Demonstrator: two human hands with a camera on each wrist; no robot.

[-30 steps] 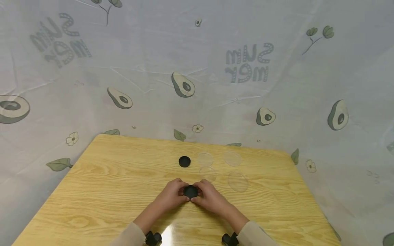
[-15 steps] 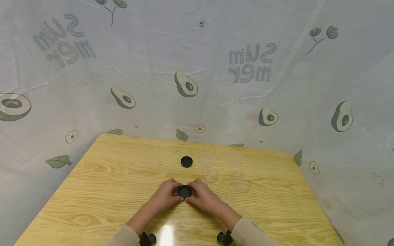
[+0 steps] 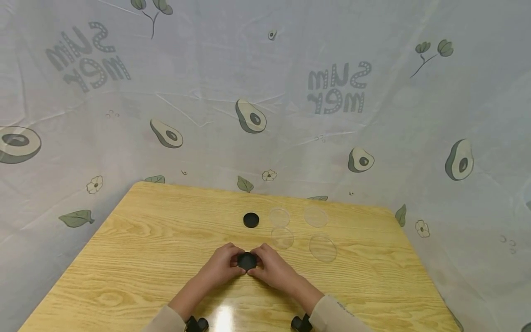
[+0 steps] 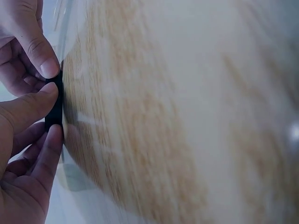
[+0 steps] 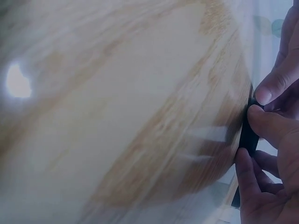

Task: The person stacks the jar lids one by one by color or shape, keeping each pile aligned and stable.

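Note:
A flat, round black disc lies near the middle of the wooden table, with the fingers of both hands around its edge. From the left side, my left hand pinches it between thumb and fingers. My right hand does the same from the right, and the two thumbs come close together at the near edge. In the left wrist view the disc shows edge-on at the tabletop. The right wrist view also shows the disc from the side, partly covered by fingers.
A second black disc lies farther back. To its right sit several clear, round discs, one nearest the right hand. The wooden table ends at a pale printed curtain behind and along both sides.
Both hands and the black disc between them have shifted a little to the left over the table. The second black disc and the clear discs keep their places; the head view moved slightly.

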